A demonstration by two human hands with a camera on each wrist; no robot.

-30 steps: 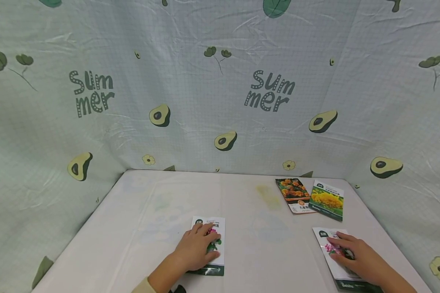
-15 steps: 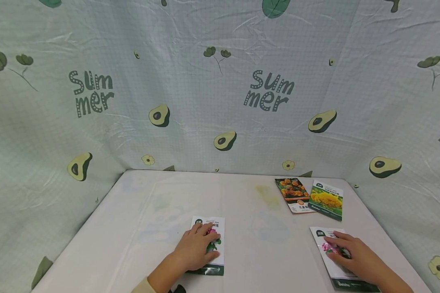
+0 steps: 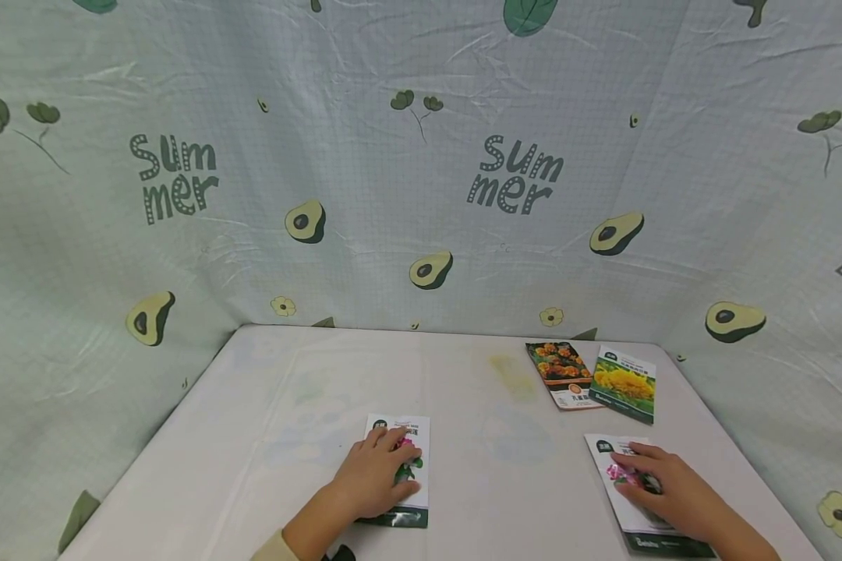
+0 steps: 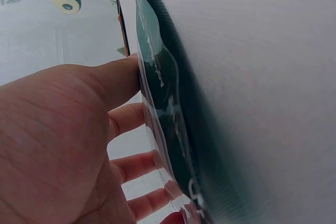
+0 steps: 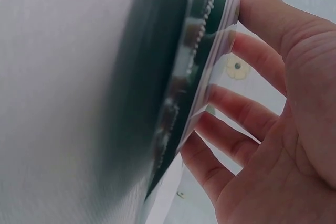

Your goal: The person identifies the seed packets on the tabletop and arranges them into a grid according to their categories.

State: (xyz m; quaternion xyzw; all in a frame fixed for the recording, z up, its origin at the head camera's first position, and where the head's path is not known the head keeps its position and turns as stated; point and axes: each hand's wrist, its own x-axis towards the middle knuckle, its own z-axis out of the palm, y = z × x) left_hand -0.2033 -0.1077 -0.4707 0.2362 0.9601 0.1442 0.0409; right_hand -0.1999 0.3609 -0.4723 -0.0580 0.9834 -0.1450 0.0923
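In the head view, a white seed packet (image 3: pixel 416 467) with a pink flower picture and a dark green bottom band lies flat near the table's front middle. My left hand (image 3: pixel 368 479) rests on it, fingertips and thumb on its face, palm raised. Towards the right edge, my right hand (image 3: pixel 673 492) touches another white, pink-flowered seed packet (image 3: pixel 623 502) from above with spread fingers. Both wrist views show fingertips on the packets' upper faces, with the green lower edges towards the camera. The hands hide part of each picture. Whether other packets lie underneath I cannot tell.
At the back right lie an orange-flowered seed packet (image 3: pixel 564 374) and a yellow-flowered seed packet (image 3: pixel 624 383), their edges overlapping. The white table (image 3: pixel 288 436) meets a cloth backdrop (image 3: pixel 365 171) printed with avocados along its back and sides.
My right hand has slid its pink-flowered seed packet a little to the left across the table. The left hand and its packet have stayed in place.
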